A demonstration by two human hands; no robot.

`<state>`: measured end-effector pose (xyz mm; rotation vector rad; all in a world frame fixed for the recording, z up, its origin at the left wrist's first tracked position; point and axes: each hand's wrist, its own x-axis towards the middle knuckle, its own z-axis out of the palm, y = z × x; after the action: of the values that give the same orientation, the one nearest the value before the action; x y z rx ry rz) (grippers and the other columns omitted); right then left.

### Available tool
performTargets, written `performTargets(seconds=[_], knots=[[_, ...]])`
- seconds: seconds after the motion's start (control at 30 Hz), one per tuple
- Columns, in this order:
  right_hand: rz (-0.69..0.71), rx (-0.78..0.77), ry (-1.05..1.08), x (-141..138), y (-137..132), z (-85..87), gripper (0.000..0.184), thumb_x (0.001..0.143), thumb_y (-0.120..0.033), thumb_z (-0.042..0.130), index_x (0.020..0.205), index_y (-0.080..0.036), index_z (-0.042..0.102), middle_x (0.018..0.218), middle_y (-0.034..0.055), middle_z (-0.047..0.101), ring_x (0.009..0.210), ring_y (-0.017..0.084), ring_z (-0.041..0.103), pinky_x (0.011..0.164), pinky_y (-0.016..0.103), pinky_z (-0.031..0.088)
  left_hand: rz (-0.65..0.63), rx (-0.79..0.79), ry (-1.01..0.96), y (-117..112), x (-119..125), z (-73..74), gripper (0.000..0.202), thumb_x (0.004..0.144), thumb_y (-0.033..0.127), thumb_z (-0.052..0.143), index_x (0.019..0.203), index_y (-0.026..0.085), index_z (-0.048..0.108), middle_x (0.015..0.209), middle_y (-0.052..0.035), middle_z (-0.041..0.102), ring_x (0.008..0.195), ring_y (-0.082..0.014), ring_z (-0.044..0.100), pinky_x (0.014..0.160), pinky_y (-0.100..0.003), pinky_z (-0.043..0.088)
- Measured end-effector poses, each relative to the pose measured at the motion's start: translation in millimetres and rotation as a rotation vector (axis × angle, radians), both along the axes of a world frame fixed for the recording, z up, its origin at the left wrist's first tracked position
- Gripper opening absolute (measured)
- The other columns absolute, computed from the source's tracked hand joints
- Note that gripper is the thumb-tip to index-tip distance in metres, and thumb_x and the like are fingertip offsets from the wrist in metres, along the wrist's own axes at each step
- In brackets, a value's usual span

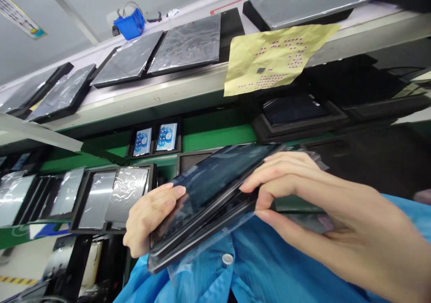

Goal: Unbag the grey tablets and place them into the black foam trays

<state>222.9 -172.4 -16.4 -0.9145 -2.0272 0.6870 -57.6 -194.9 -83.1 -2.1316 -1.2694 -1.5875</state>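
Close to my chest I hold dark, glossy flat screen panels, stacked at a tilt with a gap between their long edges. My left hand is wrapped round their left end, thumb lying on the top face. My right hand is closed at the right end: its fingers bend over the top panel's edge, while thumb and forefinger pinch at the lower edge. Clear plastic film hangs below the lower panel. Whether the right fingertips grip panel or film is hard to make out.
Film-covered panels in black trays line the shelf above. A yellow paper with red dots hangs from its edge. Below stand two small lit screens, a black tray with panels at left, and another dark tray at right.
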Motion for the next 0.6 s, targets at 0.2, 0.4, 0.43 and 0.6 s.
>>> performTargets(seconds=[0.2,0.4,0.43,0.6], knots=[[-0.014,-0.013,0.028,-1,1,-7.9,0.014,0.095,-0.013,0.060,0.090,-0.026,0.061,0.094,-0.0031,0.073,0.095,0.014,0.070,0.088,0.029,0.054,-0.001,-0.078,0.002,-2,2,1.4,0.017,0.095,0.041,0.071,0.101,0.025,0.074,0.090,-0.0012,0.086,0.085,-0.0255,0.083,0.079,-0.044,0.072],[-0.034,-0.014,0.030,-1,-1,-9.2,0.012,0.095,-0.015,0.061,0.090,-0.026,0.061,0.096,-0.0031,0.073,0.098,0.013,0.070,0.090,0.028,0.053,0.006,-0.038,-0.017,-2,4,-1.8,0.021,0.097,0.042,0.070,0.099,0.023,0.078,0.089,-0.0019,0.085,0.085,-0.0232,0.083,0.081,-0.041,0.071],[-0.032,-0.007,0.030,-2,-1,-9.7,0.013,0.095,-0.014,0.062,0.090,-0.026,0.061,0.095,-0.0030,0.073,0.097,0.013,0.070,0.090,0.029,0.053,-0.005,-0.028,-0.009,-1,3,-2.3,0.023,0.097,0.043,0.071,0.097,0.021,0.078,0.089,-0.0029,0.085,0.085,-0.0233,0.083,0.080,-0.041,0.071],[-0.050,0.025,0.035,-3,-1,-12.1,0.016,0.094,-0.011,0.061,0.092,-0.026,0.061,0.094,-0.0018,0.073,0.097,0.016,0.071,0.094,0.034,0.054,-0.037,-0.031,0.009,-1,-1,-2.9,0.023,0.097,0.042,0.070,0.096,0.021,0.078,0.089,-0.0040,0.085,0.085,-0.0239,0.083,0.080,-0.041,0.072]])
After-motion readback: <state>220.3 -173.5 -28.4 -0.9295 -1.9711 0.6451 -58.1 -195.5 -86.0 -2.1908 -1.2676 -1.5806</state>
